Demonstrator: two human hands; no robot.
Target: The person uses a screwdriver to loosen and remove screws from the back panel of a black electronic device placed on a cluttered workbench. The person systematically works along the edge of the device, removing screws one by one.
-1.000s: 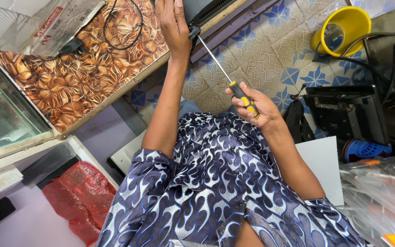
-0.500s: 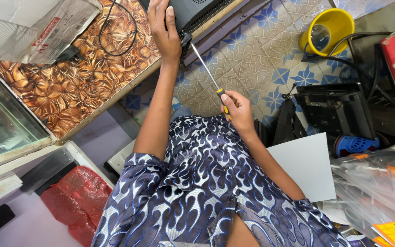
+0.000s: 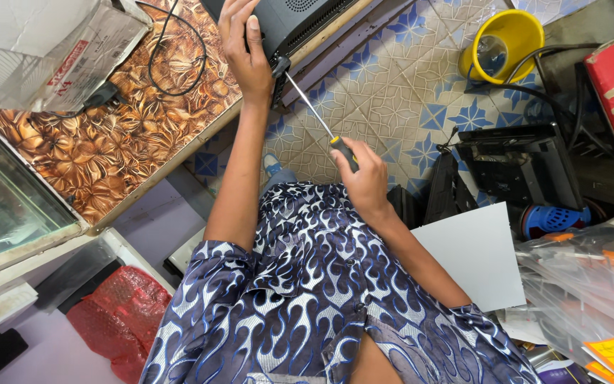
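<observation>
At the bench edge: I see a dark electronics box lying on the leaf-patterned countertop, its vented side overhanging toward me, which puts that face within reach of a tool.
Left hand: my left hand is closed around the near corner of the box, thumb lying flat on its top; I judge it is there to brace the casing against the push of the tool.
Right hand: my right hand is wrapped shut around the yellow-and-black handle of a screwdriver, fingers fully curled, wrist low near my lap.
Screwdriver: its long metal shaft runs up and left from my fist, and the tip meets the box's side just beside my left hand; I cannot tell whether it sits in a screw head.
Angle: the shaft is tilted, roughly in line with my forearm, which would let me press along its length.
Cable: a thin black cable loops on the counter left of the box, leading to a small black adapter.
Floor: a yellow bucket stands on the blue-patterned tiles, well apart from my hands.
Right side: a black device and a white sheet lie near my right elbow.
</observation>
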